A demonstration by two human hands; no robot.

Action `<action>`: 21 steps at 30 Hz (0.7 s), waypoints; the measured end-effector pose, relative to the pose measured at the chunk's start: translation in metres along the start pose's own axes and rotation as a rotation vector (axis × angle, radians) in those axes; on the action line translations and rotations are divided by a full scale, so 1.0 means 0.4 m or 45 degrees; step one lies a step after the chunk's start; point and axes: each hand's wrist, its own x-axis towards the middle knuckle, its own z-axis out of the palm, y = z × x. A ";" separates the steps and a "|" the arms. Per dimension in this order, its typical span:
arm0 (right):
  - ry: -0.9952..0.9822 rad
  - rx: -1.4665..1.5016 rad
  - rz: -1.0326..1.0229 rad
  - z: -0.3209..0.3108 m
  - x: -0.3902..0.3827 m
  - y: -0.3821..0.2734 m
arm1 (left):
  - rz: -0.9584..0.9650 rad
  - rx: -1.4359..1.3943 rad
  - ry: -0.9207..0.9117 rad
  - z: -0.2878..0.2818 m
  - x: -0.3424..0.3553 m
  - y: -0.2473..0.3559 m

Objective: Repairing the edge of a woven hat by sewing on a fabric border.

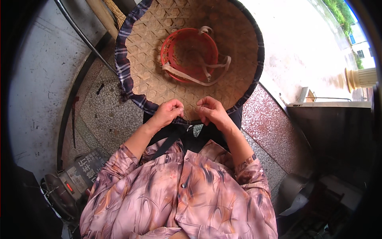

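Observation:
A wide woven bamboo hat [145, 59] lies with its inside up at my knees, its edge bound in dark plaid cloth [124, 63]. In its middle sits a red plastic head ring [216, 51] with a pale cloth strap [179, 74] looped across it. My left hand [169, 112] is at the near edge of the hat, thumb and fingers pinched together. A short way to its right, my right hand [213, 111] is also closed in a pinch over the same edge. Whatever is between the fingertips is too small to make out.
Speckled stone floor [107, 115] surrounds me. A dark hose [85, 40] and a wooden pole [101, 18] stand at the upper left beside a grey metal panel [36, 79]. A dark cabinet [326, 131] is on the right; a dark sign-like box [85, 167] lies lower left.

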 end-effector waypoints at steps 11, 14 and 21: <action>0.178 -1.193 -0.263 0.066 0.027 0.022 | 0.103 -0.137 -0.080 -0.001 -0.018 0.047; -0.122 -0.286 0.007 0.038 0.015 -0.020 | 0.068 -0.131 -0.075 -0.004 -0.021 0.057; -0.165 0.079 0.131 -0.005 0.022 -0.025 | 0.544 0.621 -0.024 -0.015 0.003 -0.010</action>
